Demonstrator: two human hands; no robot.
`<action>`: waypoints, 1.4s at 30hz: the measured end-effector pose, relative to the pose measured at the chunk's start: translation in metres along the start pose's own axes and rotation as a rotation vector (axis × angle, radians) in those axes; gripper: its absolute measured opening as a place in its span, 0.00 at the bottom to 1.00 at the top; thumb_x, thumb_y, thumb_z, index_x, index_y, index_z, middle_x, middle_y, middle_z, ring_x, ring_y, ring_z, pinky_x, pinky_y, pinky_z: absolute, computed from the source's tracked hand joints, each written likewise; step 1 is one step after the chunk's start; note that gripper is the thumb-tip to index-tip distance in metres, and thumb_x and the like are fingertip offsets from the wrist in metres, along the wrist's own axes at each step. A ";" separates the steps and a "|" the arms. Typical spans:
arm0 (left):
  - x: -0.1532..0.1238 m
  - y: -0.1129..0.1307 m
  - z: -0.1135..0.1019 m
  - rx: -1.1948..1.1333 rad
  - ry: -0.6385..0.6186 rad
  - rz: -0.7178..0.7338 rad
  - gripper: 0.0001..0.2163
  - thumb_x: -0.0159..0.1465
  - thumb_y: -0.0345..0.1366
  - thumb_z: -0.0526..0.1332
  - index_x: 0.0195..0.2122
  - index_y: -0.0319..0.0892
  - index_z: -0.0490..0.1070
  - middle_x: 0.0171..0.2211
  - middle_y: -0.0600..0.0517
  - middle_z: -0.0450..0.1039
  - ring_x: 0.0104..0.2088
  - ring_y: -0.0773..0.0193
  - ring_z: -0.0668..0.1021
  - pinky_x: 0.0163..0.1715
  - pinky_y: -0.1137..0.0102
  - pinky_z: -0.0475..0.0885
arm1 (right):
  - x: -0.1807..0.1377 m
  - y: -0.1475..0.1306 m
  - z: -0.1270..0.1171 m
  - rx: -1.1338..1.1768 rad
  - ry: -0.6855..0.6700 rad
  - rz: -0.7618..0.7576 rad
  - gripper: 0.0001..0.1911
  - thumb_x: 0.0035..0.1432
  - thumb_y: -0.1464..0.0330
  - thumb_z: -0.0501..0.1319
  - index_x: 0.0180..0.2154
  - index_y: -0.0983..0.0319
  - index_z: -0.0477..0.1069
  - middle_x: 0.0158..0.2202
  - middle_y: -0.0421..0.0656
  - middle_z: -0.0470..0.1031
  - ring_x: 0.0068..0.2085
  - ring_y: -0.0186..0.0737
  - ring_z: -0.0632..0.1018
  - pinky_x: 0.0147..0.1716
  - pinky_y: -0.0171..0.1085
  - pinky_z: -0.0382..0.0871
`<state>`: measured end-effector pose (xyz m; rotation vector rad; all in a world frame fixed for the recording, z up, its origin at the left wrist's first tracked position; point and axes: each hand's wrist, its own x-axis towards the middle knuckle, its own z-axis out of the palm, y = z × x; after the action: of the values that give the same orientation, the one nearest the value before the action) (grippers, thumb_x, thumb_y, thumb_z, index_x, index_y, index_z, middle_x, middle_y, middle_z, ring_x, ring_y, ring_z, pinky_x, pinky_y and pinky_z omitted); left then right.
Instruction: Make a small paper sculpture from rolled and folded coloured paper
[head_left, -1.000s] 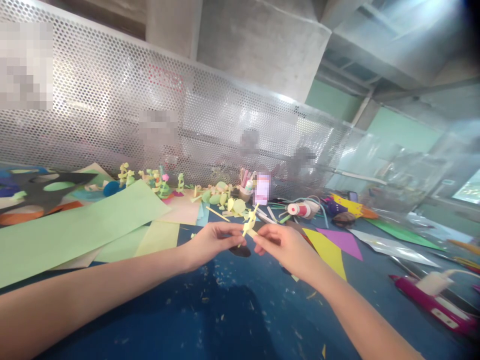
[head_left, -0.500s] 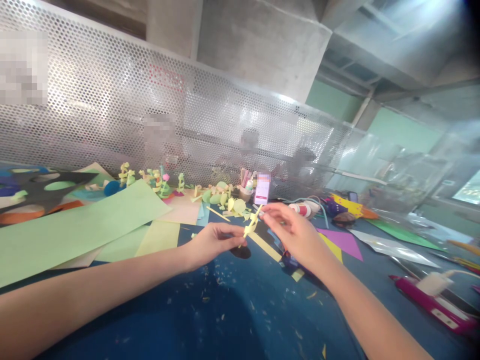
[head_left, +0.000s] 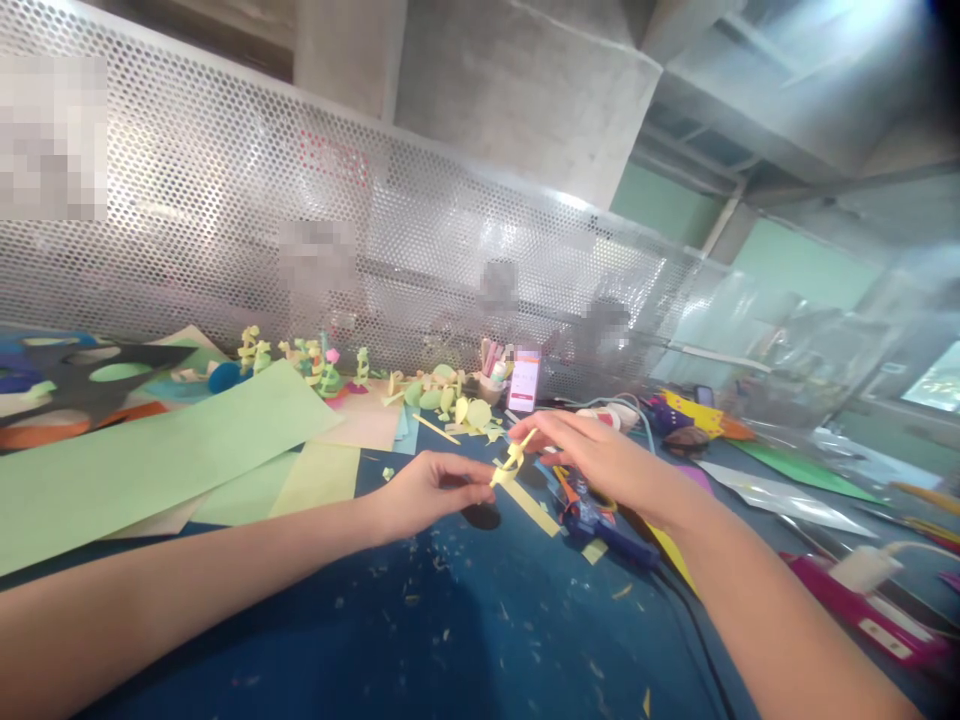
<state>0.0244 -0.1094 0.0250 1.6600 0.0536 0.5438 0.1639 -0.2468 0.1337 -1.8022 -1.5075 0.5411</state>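
Note:
Between my two hands is a small curled yellow paper strip (head_left: 509,466), held up above the blue tabletop. My left hand (head_left: 439,490) pinches its lower end between thumb and fingers. The fingers of my right hand (head_left: 581,445) are closed at its upper end, with the fingertips partly hidden. Under my right hand lies a blue glue gun (head_left: 604,532) with orange parts, its cord running toward the front. A flat yellow strip (head_left: 534,507) rests on the table just below the held piece.
Large pale green sheets (head_left: 172,440) cover the left side. Small curled paper pieces (head_left: 446,395) lie at the back, near a phone (head_left: 523,380) standing upright. A magenta power strip (head_left: 862,605) is at right. Behind stands a perforated metal screen (head_left: 427,210).
My right hand has shifted slightly up and its forearm has swung right, uncovering the glue gun. The yellow strip has tilted and now shows its curl more. My left hand has barely moved.

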 end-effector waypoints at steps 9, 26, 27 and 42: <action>-0.001 0.000 0.000 -0.033 -0.015 -0.024 0.11 0.55 0.38 0.63 0.38 0.40 0.75 0.32 0.51 0.77 0.34 0.65 0.77 0.39 0.69 0.71 | -0.006 0.005 0.000 0.342 -0.097 0.145 0.15 0.60 0.64 0.50 0.42 0.59 0.72 0.42 0.45 0.72 0.46 0.39 0.72 0.44 0.38 0.68; -0.002 0.002 0.001 -0.019 -0.048 0.009 0.11 0.56 0.37 0.63 0.40 0.41 0.75 0.33 0.51 0.77 0.35 0.65 0.76 0.39 0.70 0.71 | 0.002 0.025 0.013 0.519 -0.203 0.016 0.13 0.55 0.69 0.58 0.43 0.60 0.72 0.40 0.43 0.73 0.41 0.35 0.73 0.44 0.37 0.67; -0.001 0.002 0.001 -0.018 -0.046 0.009 0.11 0.56 0.37 0.63 0.40 0.41 0.75 0.33 0.51 0.77 0.35 0.65 0.76 0.39 0.70 0.71 | 0.001 0.024 0.014 0.536 -0.200 0.022 0.13 0.54 0.70 0.58 0.43 0.59 0.72 0.41 0.43 0.73 0.41 0.35 0.73 0.44 0.37 0.67; -0.003 0.006 0.003 -0.064 -0.034 -0.028 0.09 0.56 0.37 0.63 0.37 0.40 0.76 0.31 0.51 0.76 0.33 0.66 0.76 0.37 0.71 0.71 | 0.001 0.025 0.016 0.462 -0.004 0.068 0.17 0.56 0.70 0.55 0.48 0.55 0.68 0.47 0.43 0.72 0.49 0.39 0.71 0.52 0.42 0.61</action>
<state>0.0214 -0.1140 0.0301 1.6034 0.0339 0.4907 0.1693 -0.2438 0.1047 -1.4922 -1.2033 0.8494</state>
